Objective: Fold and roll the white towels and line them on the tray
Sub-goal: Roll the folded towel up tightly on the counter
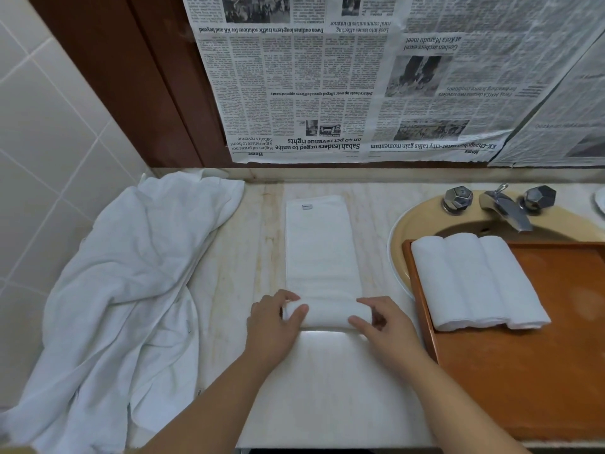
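1. Three rolled towels point(478, 283) lie side by side, touching, at the upper left end of one wooden tray point(540, 371) in the right of the frame.
2. One folded towel point(319, 247) lies as a long strip in the middle of the frame, running toward the top; its lower end is wound into a roll point(327, 314).
3. Two hands are on that roll: the left hand point(273, 326) grips its left end with fingers curled over the top and thumb on the near side, and the right hand point(383, 322) grips its right end the same way.
4. One pile of loose white cloth point(124, 290) fills the left of the frame, from the upper left corner of the surface point(248, 257) down to the bottom edge.
5. A bare band of surface runs on each side of the strip; the left band ends at the pile, the right band at the sink point(401, 237) rim and the tray's left edge.
6. The right part of the tray is bare wood, open to the right of the three rolls.
7. The tray lies over the sink, below one tap point(504, 208) and two knobs point(458, 198) in the upper right.
8. Newspaper point(360, 77) sheets hang on the wall above the surface's far edge; white tiles point(42, 126) cover the wall at left.
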The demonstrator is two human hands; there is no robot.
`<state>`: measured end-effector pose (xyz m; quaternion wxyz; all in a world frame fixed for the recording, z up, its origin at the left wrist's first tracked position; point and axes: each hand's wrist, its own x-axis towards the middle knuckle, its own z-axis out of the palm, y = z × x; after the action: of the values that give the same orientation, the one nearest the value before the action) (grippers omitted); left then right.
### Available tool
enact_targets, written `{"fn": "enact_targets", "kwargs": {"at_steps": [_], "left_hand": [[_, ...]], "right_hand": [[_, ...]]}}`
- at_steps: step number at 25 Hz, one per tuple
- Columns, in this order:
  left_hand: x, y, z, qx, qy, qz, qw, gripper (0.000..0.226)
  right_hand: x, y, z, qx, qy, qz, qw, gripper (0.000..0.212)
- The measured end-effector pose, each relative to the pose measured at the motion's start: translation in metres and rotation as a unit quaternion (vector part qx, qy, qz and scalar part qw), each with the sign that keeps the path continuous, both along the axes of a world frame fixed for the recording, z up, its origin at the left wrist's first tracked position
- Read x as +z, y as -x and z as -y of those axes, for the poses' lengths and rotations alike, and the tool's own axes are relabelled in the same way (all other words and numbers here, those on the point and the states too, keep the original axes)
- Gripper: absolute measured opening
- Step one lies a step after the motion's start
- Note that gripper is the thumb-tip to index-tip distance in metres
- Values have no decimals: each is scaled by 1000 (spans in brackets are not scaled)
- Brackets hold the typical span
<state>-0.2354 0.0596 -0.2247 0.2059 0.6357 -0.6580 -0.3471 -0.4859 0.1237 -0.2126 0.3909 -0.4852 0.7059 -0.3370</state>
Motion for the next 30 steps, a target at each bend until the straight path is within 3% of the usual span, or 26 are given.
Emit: {"fn": "enact_targets", "kwargs": {"at_steps": [5,9,14,16,18,20,23,25,28,30], "left_hand": [[-20,-4,-19,-101,235,131,958,47],[-16,-11,-13,-138,172,135,966,57],[-5,-5,19,-78,-4,27,997,56],[0,1,27,-39,-44,-17,998,49],[5,8,32,7,-70,-61,996,32],[11,12,34,11,-27,-48,998,20],[2,5,26,-31,156,106,982,21],[-10,-6,20,-81,244,117,959,24],[-23,-22,15,-199,248,78,945,45],[-23,-25,16,-206,197,59,957,47]], "right_hand": [[4,7,16,71,-51,-49,995,25],[5,5,29,75,-97,-47,991,23],[10,1,44,-30,-154,37,987,45],[12,1,56,-46,-168,29,984,45],[13,-1,64,-46,-115,-27,992,34],[11,-7,58,-24,-7,-107,994,23],[-4,-15,26,3,88,-157,984,16],[-16,-15,6,21,94,-193,977,31],[-22,-10,-5,26,72,-164,983,40],[-20,-10,1,21,48,-144,988,38]]}}
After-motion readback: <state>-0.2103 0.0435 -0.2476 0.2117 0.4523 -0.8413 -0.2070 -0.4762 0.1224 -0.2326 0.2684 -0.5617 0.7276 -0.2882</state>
